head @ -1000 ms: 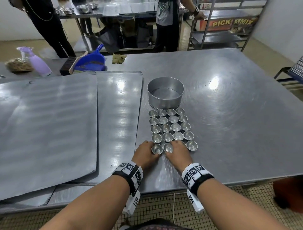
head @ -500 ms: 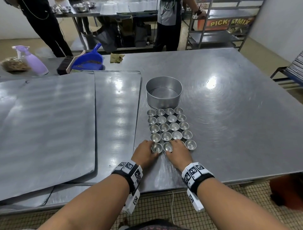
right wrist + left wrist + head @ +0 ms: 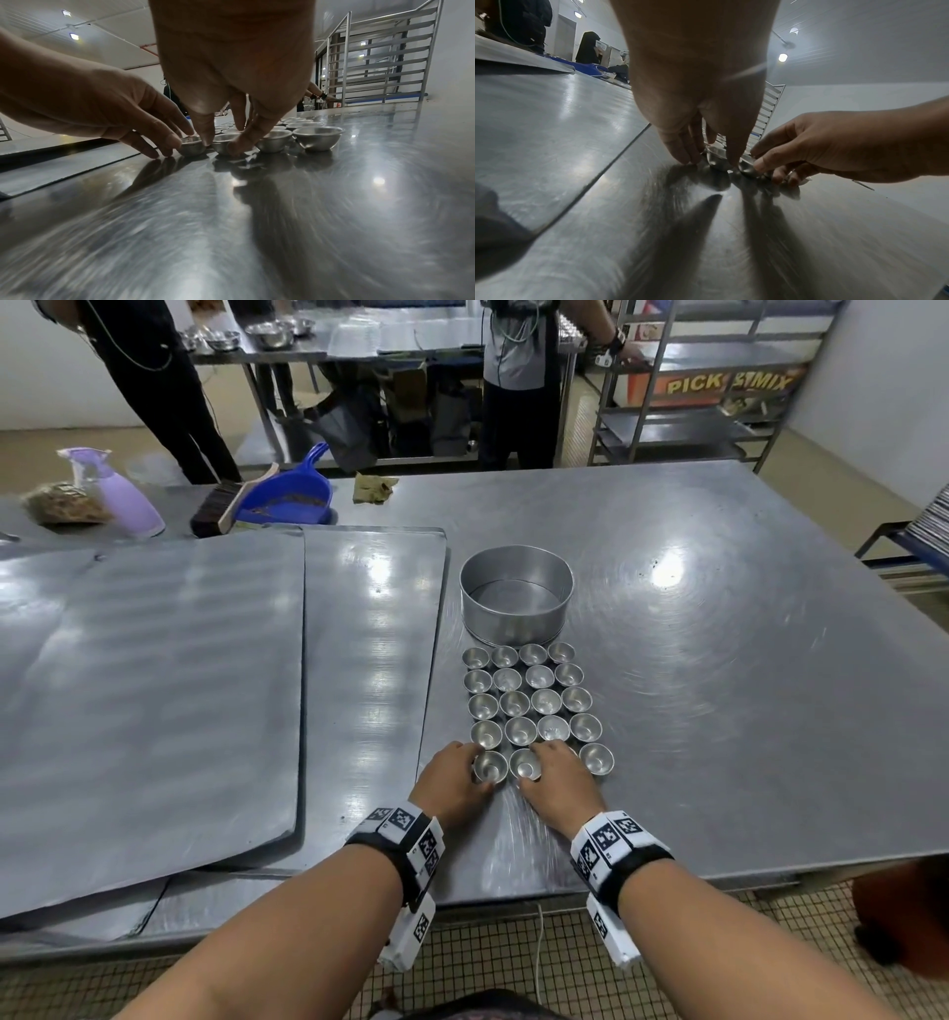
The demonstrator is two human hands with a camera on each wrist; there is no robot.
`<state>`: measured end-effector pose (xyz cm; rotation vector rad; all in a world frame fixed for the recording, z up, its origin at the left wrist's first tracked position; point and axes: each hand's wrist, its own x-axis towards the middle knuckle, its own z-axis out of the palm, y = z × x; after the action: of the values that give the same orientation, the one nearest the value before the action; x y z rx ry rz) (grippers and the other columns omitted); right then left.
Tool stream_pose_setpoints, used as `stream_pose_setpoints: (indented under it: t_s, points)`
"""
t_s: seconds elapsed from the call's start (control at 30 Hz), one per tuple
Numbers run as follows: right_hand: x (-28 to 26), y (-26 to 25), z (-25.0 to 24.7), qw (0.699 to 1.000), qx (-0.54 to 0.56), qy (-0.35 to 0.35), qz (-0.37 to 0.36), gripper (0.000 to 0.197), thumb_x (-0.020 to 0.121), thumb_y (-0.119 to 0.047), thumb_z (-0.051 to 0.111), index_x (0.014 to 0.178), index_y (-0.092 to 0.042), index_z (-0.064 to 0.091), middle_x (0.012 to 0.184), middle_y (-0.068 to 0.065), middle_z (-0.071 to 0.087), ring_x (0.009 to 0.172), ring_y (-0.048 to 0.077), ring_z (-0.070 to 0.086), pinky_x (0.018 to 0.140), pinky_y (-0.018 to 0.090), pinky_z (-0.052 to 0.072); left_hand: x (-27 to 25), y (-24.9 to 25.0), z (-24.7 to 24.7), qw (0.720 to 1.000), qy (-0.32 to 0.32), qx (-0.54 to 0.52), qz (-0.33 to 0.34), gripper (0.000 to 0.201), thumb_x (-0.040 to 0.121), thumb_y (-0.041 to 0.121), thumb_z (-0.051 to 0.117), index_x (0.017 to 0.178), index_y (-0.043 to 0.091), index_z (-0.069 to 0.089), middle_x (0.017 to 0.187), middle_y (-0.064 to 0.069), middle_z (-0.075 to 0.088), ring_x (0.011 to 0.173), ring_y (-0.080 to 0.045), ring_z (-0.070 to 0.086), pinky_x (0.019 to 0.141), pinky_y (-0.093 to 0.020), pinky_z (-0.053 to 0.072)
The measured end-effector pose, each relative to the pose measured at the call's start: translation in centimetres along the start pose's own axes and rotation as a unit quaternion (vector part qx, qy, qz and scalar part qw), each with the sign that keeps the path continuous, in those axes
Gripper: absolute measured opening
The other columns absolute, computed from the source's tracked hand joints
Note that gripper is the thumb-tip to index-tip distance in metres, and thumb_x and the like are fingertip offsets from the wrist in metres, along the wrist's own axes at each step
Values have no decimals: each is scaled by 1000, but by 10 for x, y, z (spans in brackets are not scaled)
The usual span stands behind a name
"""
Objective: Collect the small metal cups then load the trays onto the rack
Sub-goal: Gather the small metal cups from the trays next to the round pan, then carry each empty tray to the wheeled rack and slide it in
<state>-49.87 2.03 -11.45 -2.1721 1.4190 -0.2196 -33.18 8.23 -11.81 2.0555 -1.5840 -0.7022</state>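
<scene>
- The cups [image 3: 531, 706] stand upright in a tight block of four columns and five rows on the table [image 3: 719, 690], just in front of the person and right next to the round pan [image 3: 516, 595], which stands at the block's far end.
- The left hand [image 3: 454, 785] pinches the nearest-row leftmost cup [image 3: 490, 766]: thumb on its near side, fingers on its left rim, seen from both wrist views.
- The right hand [image 3: 557, 783] grasps the second cup [image 3: 525, 764] of that row between thumb and fingers; it covers the third cup [image 3: 273, 140], while the corner cup [image 3: 596, 758] at the right end stands free.
- Both held cups sit on the table, not lifted.
- Two large flat trays [image 3: 154, 701] lie overlapped on the table's left side, their right edge near the cups.
- At the far left edge are a blue dustpan [image 3: 287, 495], a brush [image 3: 221, 505], a lilac spray bottle [image 3: 120, 498] and a rag [image 3: 375, 486].
- Beyond the table stand a metal rack [image 3: 693, 387] and two people.
</scene>
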Motion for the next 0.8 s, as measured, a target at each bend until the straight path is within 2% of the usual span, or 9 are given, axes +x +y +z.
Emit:
stream_pose_setpoints:
  t_s: [0.17, 0.3, 0.4, 0.5, 0.6, 0.7, 0.8]
  points:
    - [1, -1, -4, 1000, -7, 14, 20, 42, 88, -32, 59, 128, -17, 58, 130, 4, 52, 116, 26, 55, 92, 33, 43, -2, -2, -1, 1000, -1, 5, -9, 42, 83, 39, 74, 122, 25, 64, 110, -3, 60, 99, -21, 63, 88, -33, 49]
    - [5, -12, -8, 999, -11, 36, 30, 40, 92, -40, 55, 125, -19, 58, 126, 5, 55, 109, 30, 58, 86, 36, 46, -8, -5, -9, 999, 9, 14, -27, 56, 86, 34, 73, 136, 17, 55, 124, -6, 59, 110, -23, 61, 94, -32, 47]
    - [10, -31, -6, 999, -20, 44, 7, 36, 92, -44, 52, 120, -23, 59, 125, 3, 56, 107, 30, 60, 86, 38, 47, -17, -15, -26, 999, 30, 11, -42, 54, 87, 33, 72, 136, 16, 55, 124, -7, 61, 103, -20, 61, 90, -27, 46]
    - [17, -60, 5, 1000, -6, 15, -16, 39, 91, -43, 51, 124, -24, 59, 132, 1, 54, 115, 27, 56, 90, 38, 45, -32, -34, -50, 995, 65, 2, -81, 50, 88, 37, 70, 133, 17, 57, 119, -3, 63, 94, -15, 59, 85, -23, 45]
    - [21, -97, 22, 998, -1, -15, -61, 42, 92, -45, 51, 128, -25, 58, 135, 0, 53, 118, 26, 55, 93, 38, 44, -54, -59, -83, 987, 94, 17, -126, 47, 89, 41, 69, 129, 19, 59, 116, -1, 64, 97, -16, 61, 87, -28, 47]
    - [27, -140, 39, 994, 18, -46, -98, 42, 92, -47, 52, 127, -24, 59, 135, 1, 53, 114, 26, 58, 91, 37, 45, -78, -90, -123, 975, 138, 13, -172, 46, 88, 40, 69, 127, 17, 61, 115, -3, 66, 98, -19, 63, 90, -32, 49]
    - [36, -182, 56, 990, 37, -67, -119, 43, 93, -47, 54, 128, -23, 58, 135, 2, 51, 115, 24, 58, 92, 36, 46, -97, -128, -162, 961, 176, 6, -211, 50, 89, 41, 69, 130, 15, 59, 119, -5, 64, 101, -19, 63, 89, -30, 48]
